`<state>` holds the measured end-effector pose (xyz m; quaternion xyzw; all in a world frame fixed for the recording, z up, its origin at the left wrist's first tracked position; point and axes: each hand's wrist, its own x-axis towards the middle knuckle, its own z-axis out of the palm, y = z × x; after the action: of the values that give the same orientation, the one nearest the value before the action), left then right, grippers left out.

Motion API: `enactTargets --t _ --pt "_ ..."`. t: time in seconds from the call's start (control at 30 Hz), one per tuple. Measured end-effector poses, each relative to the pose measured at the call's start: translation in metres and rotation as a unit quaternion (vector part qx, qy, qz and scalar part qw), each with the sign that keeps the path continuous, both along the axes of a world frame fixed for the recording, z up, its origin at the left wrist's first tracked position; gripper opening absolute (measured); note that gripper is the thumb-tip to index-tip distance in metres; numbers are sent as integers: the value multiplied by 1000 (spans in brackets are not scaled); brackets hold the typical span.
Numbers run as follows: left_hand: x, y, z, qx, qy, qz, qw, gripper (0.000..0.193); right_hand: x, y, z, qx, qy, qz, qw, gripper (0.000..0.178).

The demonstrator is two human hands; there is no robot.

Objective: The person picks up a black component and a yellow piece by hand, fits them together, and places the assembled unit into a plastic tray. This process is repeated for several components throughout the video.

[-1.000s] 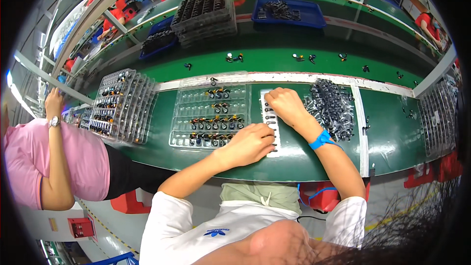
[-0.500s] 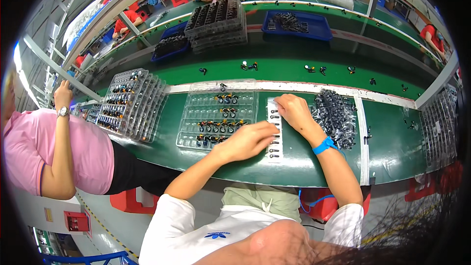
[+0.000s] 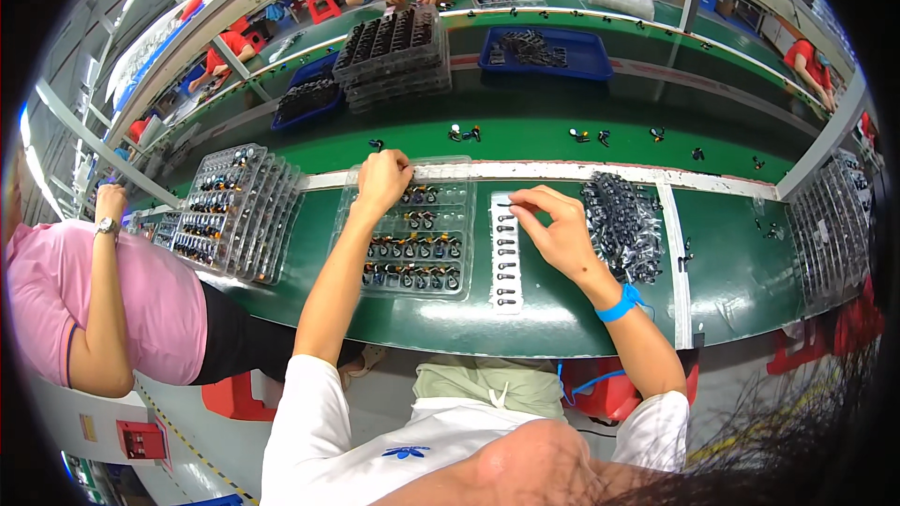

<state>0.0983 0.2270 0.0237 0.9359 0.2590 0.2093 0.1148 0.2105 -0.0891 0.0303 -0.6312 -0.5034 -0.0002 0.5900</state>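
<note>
My left grip point(image 3: 380, 180) has moved over the clear tray point(image 3: 455, 197); my right grip point(image 3: 562, 223) is at the far end of the white strip point(image 3: 496, 258). Clamped or apart, I cannot tell.

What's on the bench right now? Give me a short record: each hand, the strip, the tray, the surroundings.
Left hand: over the far edge of the clear tray; grip unclear
Right hand: fingertips at the far end of the white strip; grip unclear
Strip: black pieces in one column
Tray: several rows of small dark parts
Right of strip: heap of dark parts
Left of tray: stacked trays
</note>
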Motion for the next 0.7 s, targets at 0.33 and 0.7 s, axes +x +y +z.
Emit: enactTargets --t 0.33,0.7 --pt "-25 -126 18 -445 -218 -231 837 23 -8 -10 3 46 29 -1 999 15" --pt "-42 -147 13 -393 -214 -306 840 26 -18 -12 0 4 -20 51 998 18"
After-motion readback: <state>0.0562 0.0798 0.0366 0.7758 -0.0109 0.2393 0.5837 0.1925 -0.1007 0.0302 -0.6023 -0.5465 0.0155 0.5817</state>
